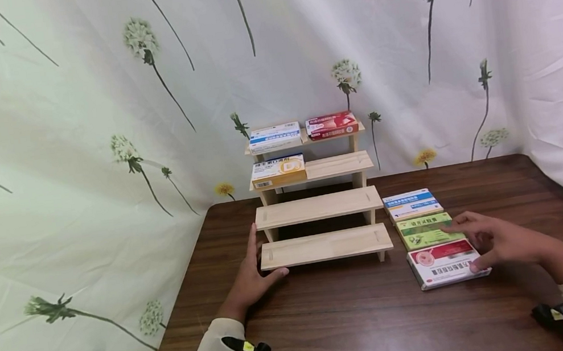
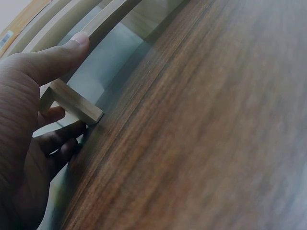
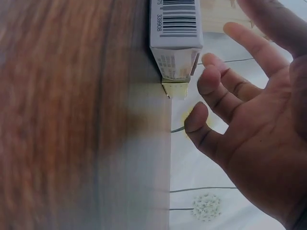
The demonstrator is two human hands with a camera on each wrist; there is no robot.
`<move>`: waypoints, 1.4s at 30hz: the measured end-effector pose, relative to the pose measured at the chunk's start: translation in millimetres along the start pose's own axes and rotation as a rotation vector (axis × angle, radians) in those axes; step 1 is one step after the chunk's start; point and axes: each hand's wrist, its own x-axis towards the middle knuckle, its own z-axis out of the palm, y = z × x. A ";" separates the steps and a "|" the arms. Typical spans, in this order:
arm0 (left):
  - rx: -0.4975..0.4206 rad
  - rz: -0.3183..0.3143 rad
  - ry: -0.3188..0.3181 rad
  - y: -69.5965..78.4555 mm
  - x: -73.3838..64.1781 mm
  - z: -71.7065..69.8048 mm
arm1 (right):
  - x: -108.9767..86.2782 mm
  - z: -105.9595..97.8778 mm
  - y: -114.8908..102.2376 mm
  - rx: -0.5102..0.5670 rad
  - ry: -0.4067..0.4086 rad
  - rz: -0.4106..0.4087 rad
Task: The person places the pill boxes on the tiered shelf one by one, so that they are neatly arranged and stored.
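A stepped wooden stand (image 1: 316, 209) faces me on the table. My left hand (image 1: 248, 282) rests against its left end, the thumb along the lowest step's front edge and the fingers extended beside the leg (image 2: 76, 103). To the right of the stand, three medicine boxes lie flat in a column: a blue-and-white box (image 1: 410, 203), a green box (image 1: 424, 235) and a red-and-white box (image 1: 446, 273) nearest me. Over the two nearer boxes is my right hand (image 1: 499, 238), fingers loosely bent and spread, index fingertip at the green box, thumb tip at the red-and-white one.
On the top step sit a white-and-blue box (image 1: 274, 137) and a red box (image 1: 332, 125). A white-and-yellow box (image 1: 278, 171) stands at the left of the step below. Behind the brown table (image 1: 327, 319) hangs a flower-printed curtain (image 1: 291, 71).
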 end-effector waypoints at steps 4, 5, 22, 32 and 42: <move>0.005 -0.005 -0.001 0.4 -0.1 0.1 | -3.5 -0.2 4.1 0.022 -0.025 0.002; 0.008 -0.005 -0.001 0.5 -0.2 0.1 | -4.5 -0.3 4.6 0.026 -0.032 0.006; 0.012 -0.015 -0.001 -0.4 -0.4 -0.3 | -14.7 -0.6 6.3 0.069 -0.063 0.070; 0.015 -0.016 0.000 -1.0 0.1 -0.6 | -14.9 0.2 5.7 0.051 -0.075 0.046; 0.006 -0.026 0.000 -1.1 0.3 -1.2 | -14.1 0.9 6.4 0.025 -0.104 0.072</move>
